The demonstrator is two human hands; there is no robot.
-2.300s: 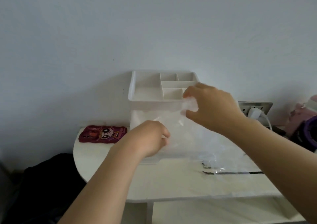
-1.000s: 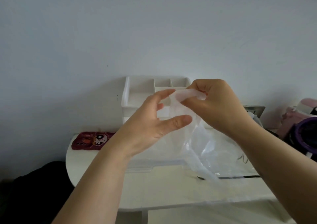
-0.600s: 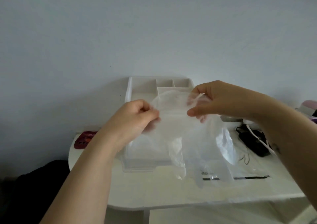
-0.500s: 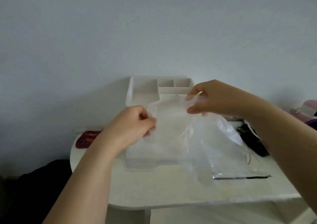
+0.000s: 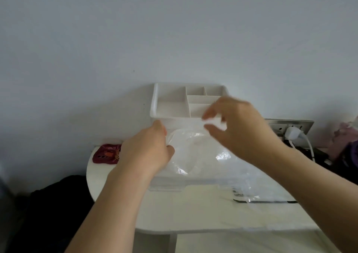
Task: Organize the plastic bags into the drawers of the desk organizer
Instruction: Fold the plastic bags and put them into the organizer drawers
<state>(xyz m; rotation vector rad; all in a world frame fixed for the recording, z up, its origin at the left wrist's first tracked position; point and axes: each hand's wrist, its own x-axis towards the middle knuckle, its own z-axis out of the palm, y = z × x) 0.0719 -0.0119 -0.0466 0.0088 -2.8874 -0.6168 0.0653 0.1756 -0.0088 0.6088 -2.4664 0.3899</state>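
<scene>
On the white desk (image 5: 193, 214) the desk organizer (image 5: 155, 105) stands against the wall, with its clear bottom drawer (image 5: 166, 184) pulled out toward me. I hold the plastic bag (image 5: 186, 155) spread above that drawer. My left hand (image 5: 147, 153) grips its left edge and my right hand (image 5: 238, 130) pinches the top edge. I'd fold it flat and narrow before lowering, so nothing overhangs the drawer front. A second bag (image 5: 267, 196) lies on the desk to the right; its black print (image 5: 237, 194) is too small to read.

left grip (image 5: 149, 151) curled, right grip (image 5: 238, 128) pinching, both held forward
</scene>
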